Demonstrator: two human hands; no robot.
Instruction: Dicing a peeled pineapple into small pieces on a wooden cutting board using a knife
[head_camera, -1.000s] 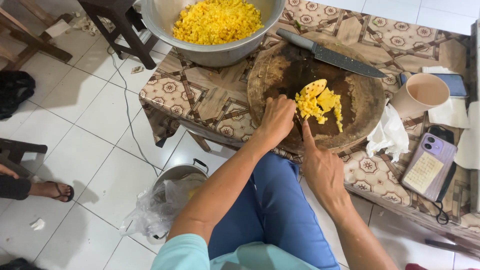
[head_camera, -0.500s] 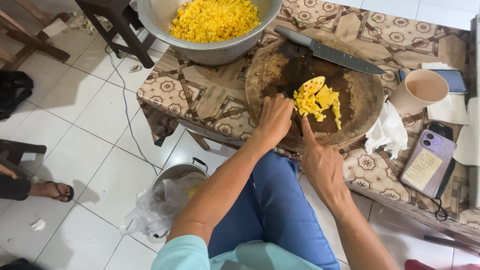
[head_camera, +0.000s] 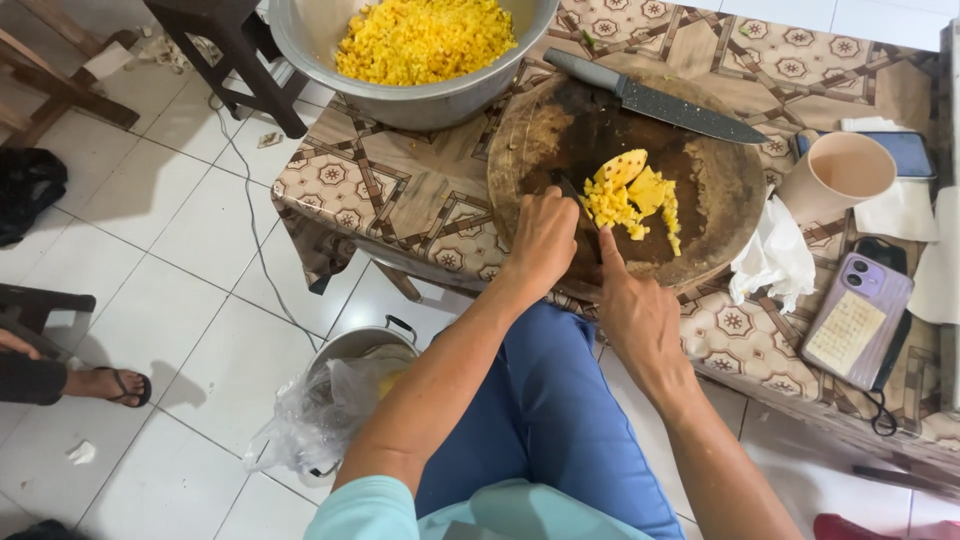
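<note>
Left hand (head_camera: 543, 240) closes its grip on a small knife (head_camera: 572, 192); right hand (head_camera: 632, 310), forefinger out, steadies chopped yellow fruit (head_camera: 632, 196) on the round board (head_camera: 720, 215)

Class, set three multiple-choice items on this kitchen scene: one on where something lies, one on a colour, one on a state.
1. Where does the big knife lie?
A. across the far edge of the round board
B. inside the metal bowl
C. on the floor

2. What colour is the chopped food on the board?
A. green
B. yellow
C. white

3. What state is the cup in?
A. tipped on its side
B. upright and uncovered
C. upright with a lid on

Answers:
1. A, the grey handle and blade rest on the board's far rim, beside the bowl.
2. B, the pieces by the left hand and right hand match the yellow heap in the bowl.
3. B, its open mouth faces up, with no lid.
</note>
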